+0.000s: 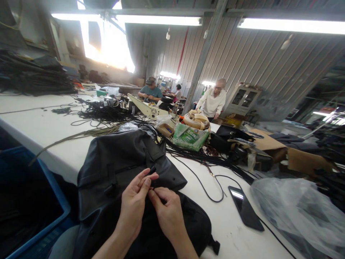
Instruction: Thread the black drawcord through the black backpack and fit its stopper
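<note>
A black backpack [115, 154] with a smooth leathery surface lies on the near edge of the white table, partly over my lap. My left hand [134, 198] is above it, thumb and fingers pinched together, and a small black piece [152, 169] shows by its fingertips. Close against it, my right hand [167, 208] also pinches with thumb and forefinger. What lies between the two sets of fingertips is too small and dark to name. A black strap end [215, 246] of the bag hangs at the lower right.
A phone [245, 208] and a clear plastic bag [299, 205] lie to the right. Black cords [99, 111] spread across the white table [24, 108]. A green packet [190, 136] sits beyond the bag. A blue crate [54, 187] stands lower left. Two people [212, 99] work farther back.
</note>
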A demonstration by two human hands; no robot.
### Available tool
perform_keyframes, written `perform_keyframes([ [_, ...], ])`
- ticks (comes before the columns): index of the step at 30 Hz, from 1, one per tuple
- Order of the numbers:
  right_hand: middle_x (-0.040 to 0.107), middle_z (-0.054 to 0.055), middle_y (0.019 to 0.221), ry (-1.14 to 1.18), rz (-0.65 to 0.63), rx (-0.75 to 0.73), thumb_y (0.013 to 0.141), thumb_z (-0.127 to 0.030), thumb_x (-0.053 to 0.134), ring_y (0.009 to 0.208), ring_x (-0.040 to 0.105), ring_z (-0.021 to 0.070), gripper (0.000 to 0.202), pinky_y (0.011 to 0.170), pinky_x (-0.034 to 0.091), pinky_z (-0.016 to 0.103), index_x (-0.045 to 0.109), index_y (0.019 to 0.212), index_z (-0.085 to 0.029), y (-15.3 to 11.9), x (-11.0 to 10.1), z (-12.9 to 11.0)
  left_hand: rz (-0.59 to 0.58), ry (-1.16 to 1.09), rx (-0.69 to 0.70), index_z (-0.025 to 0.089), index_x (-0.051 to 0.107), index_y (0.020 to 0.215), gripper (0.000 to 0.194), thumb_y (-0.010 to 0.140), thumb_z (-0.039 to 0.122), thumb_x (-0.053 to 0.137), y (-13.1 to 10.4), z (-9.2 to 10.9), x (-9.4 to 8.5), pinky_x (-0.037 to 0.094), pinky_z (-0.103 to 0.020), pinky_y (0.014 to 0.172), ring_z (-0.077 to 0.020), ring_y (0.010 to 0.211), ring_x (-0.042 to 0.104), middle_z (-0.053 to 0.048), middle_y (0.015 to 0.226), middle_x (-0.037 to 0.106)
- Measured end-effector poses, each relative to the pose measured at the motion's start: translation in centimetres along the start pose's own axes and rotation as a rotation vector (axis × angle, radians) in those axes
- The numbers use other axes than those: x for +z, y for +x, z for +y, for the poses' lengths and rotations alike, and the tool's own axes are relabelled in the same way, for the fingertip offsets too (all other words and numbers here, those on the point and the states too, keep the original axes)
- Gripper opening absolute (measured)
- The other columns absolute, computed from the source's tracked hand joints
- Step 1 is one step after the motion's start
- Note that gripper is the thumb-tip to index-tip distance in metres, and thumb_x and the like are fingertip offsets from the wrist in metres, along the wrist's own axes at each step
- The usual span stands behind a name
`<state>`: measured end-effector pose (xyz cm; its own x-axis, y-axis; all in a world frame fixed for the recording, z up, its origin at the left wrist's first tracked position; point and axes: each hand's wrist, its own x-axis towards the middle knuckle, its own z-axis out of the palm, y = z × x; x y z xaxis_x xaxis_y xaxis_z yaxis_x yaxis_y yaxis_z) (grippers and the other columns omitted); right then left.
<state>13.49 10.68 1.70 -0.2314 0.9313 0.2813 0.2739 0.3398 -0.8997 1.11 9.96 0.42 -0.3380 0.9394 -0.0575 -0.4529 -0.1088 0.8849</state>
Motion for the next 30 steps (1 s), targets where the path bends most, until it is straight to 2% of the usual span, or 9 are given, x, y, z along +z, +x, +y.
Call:
perform_keyframes([
  [4,0.080,0.000,0.080,0.004,0.015,-0.010,0.103,-0.023,0.071,0.077,0.071,0.0205,0.031,0.077,0.046,0.032,0.086,0.077,-0.026,0.1,0.6,-0.4,0.022,-0.086,-0.065,0.018,0.072,0.140,0.075,0.081,0.058,0.095,-0.3,0.4,1.5,0.058,-0.030,0.094,-0.0229,0.107,0.077,-0.015,0.130,0.083],
  [9,0.083,-0.001,0.083,-0.041,0.067,-0.024,0.105,-0.024,0.070,0.076,0.071,0.0199,0.028,0.080,0.045,0.033,0.089,0.086,-0.030,-0.2,1.2,-0.5,-0.013,-0.125,-0.101,0.020,0.072,0.143,0.074,0.082,0.054,0.097,-0.9,0.5,1.6,0.058,-0.027,0.091,-0.0198,0.100,0.077,-0.014,0.133,0.082],
  [11,0.082,0.000,0.084,-0.043,0.085,-0.022,0.106,-0.025,0.069,0.077,0.070,0.0203,0.028,0.079,0.045,0.033,0.087,0.085,-0.028,-0.2,1.3,-0.4,-0.027,-0.111,-0.109,0.021,0.071,0.145,0.073,0.084,0.055,0.095,-1.0,0.6,1.2,0.058,-0.030,0.096,-0.0225,0.108,0.077,-0.014,0.137,0.081],
  [13,0.080,0.002,0.084,-0.040,0.107,-0.007,0.105,-0.026,0.070,0.079,0.069,0.0213,0.028,0.076,0.045,0.032,0.083,0.081,-0.025,-0.3,1.2,-0.2,-0.038,-0.101,-0.109,0.023,0.071,0.147,0.070,0.088,0.057,0.091,-1.2,0.8,0.7,0.054,-0.035,0.110,-0.0272,0.127,0.073,-0.014,0.142,0.079],
  [16,0.074,0.001,0.076,-0.023,0.091,0.017,0.105,-0.028,0.070,0.074,0.065,0.0203,0.031,0.071,0.043,0.031,0.078,0.076,-0.022,-0.4,0.9,0.0,-0.035,-0.084,-0.079,0.023,0.073,0.146,0.064,0.093,0.059,0.085,-1.4,1.6,-0.2,0.036,-0.044,0.132,-0.0304,0.149,0.060,-0.013,0.146,0.077],
  [20,0.073,0.001,0.077,0.069,0.047,0.056,0.107,-0.034,0.068,0.072,0.062,0.0194,0.032,0.067,0.041,0.031,0.079,0.080,-0.021,-0.3,0.5,0.1,-0.046,-0.014,-0.043,0.024,0.074,0.145,0.063,0.094,0.060,0.083,-2.1,2.7,-1.7,0.027,-0.049,0.139,-0.0308,0.153,0.057,-0.012,0.144,0.078],
  [23,0.073,0.001,0.078,0.085,0.039,0.063,0.106,-0.037,0.068,0.073,0.062,0.0197,0.032,0.067,0.041,0.031,0.080,0.081,-0.021,-0.3,0.3,-0.1,-0.073,0.076,-0.057,0.025,0.073,0.146,0.066,0.093,0.062,0.083,-2.4,3.2,-2.6,0.030,-0.052,0.139,-0.0323,0.152,0.059,-0.012,0.144,0.078],
  [26,0.075,0.001,0.080,0.089,0.016,0.046,0.106,-0.037,0.068,0.075,0.065,0.0200,0.030,0.068,0.042,0.031,0.080,0.083,-0.021,-0.2,0.2,-0.3,-0.104,0.181,-0.040,0.026,0.075,0.143,0.066,0.090,0.063,0.085,-2.3,3.5,-3.3,0.040,-0.052,0.134,-0.0347,0.147,0.064,-0.012,0.141,0.080],
  [30,0.078,0.001,0.084,0.097,0.030,0.044,0.106,-0.040,0.068,0.079,0.069,0.0217,0.030,0.072,0.046,0.031,0.083,0.088,-0.022,0.1,-0.4,-0.5,-0.093,0.351,0.088,0.027,0.080,0.136,0.061,0.090,0.066,0.082,-2.5,4.4,-4.5,0.048,-0.051,0.130,-0.0358,0.144,0.067,-0.010,0.141,0.080],
])
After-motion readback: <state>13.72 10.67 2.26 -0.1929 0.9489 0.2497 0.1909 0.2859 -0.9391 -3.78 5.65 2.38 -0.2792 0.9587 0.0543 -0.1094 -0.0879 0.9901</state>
